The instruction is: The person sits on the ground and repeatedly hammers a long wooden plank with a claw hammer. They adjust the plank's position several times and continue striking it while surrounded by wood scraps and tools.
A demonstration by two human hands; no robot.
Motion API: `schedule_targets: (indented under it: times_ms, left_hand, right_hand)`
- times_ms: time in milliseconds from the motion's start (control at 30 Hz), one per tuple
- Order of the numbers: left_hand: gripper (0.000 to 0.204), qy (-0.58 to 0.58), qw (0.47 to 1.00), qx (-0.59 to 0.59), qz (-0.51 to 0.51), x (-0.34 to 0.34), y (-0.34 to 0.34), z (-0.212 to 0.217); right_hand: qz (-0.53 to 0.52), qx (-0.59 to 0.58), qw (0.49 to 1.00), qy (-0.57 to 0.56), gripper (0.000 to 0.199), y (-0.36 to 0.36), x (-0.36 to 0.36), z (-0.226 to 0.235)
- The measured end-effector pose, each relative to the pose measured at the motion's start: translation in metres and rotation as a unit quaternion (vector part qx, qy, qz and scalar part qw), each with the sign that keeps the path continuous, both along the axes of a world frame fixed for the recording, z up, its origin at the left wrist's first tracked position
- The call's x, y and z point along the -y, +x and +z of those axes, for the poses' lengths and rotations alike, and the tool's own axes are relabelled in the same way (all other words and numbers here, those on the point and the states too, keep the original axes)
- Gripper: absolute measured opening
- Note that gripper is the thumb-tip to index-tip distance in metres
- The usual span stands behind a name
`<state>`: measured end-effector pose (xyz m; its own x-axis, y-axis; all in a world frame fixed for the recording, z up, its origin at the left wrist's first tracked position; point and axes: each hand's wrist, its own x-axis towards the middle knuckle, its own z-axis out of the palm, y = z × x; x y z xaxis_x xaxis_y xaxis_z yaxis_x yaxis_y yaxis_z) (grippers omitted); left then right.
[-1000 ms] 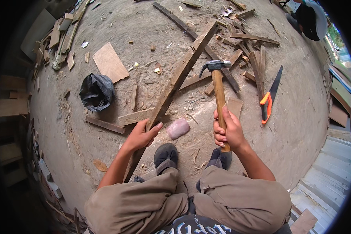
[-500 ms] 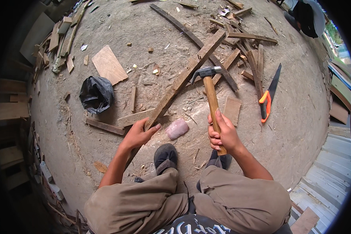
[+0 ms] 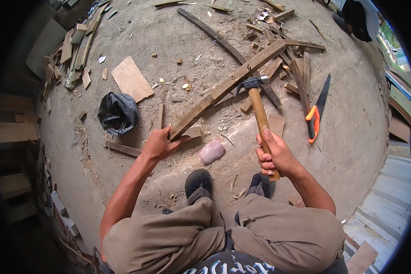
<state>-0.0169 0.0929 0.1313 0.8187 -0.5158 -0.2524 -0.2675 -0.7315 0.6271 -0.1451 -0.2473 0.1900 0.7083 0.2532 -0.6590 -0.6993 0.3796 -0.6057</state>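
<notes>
Clearly, we have both hands occupied. Our left hand (image 3: 160, 144) is wrapped round the near end of a long wooden beam (image 3: 228, 89), its thumb reaching out to the right at that end. From this grip the beam runs up and away to the right, so nearly all of its length lies beyond the hand, and its far end reaches the scattered wood pieces (image 3: 301, 71). On the far part of the beam we see small nails (image 3: 250, 67) sticking up.

Our right hand (image 3: 276, 155) grips a claw hammer (image 3: 260, 112) low on its wooden handle, the thumb laid along the shaft and the butt showing just below the fingers. The hammer's head is beyond the hand, just beside the beam's right-hand edge, with the claw turned left toward it; we cannot tell whether the two touch.

Between our hands, on the ground, lies a pinkish block (image 3: 212, 152), just ahead of our left shoe (image 3: 199, 185). To the right of the right hand, well apart from it, we see a handsaw (image 3: 313, 121) with an orange and black handle. Beyond the left hand sit a black plastic bag (image 3: 117, 114) and a thin plywood sheet (image 3: 132, 79).
</notes>
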Motion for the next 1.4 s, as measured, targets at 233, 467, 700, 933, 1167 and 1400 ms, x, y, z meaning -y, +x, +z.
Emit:
schedule_targets:
  times_ms: [233,467,700,933,1167,1400]
  left_hand:
    - [0.034,0.128,0.984,0.122,-0.023,-0.092,0.059,-0.014]
    - [0.04,0.097,0.988,-0.026,0.115,-0.129,0.066,0.007]
    - [0.041,-0.036,0.988,-0.033,0.145,-0.016,0.018,-0.055]
    - [0.045,-0.072,0.99,0.094,0.076,0.018,-0.008,-0.099]
    - [0.043,0.067,0.98,0.185,-0.01,0.013,-0.023,-0.115]
    - [0.061,0.076,0.968,0.237,-0.037,0.023,-0.036,-0.131]
  right_hand:
    - [0.142,-0.073,0.986,-0.052,0.043,-0.018,0.061,0.044]
    - [0.088,-0.142,0.983,-0.071,0.045,-0.044,0.087,0.023]
    - [0.148,-0.028,0.963,-0.222,0.042,-0.028,0.081,-0.004]
    - [0.292,0.092,0.891,-0.335,0.049,-0.07,0.107,-0.092]
    - [0.196,0.273,0.745,-0.576,0.024,-0.075,0.12,-0.146]
    - [0.067,0.354,0.592,-0.721,0.019,-0.03,0.144,-0.179]
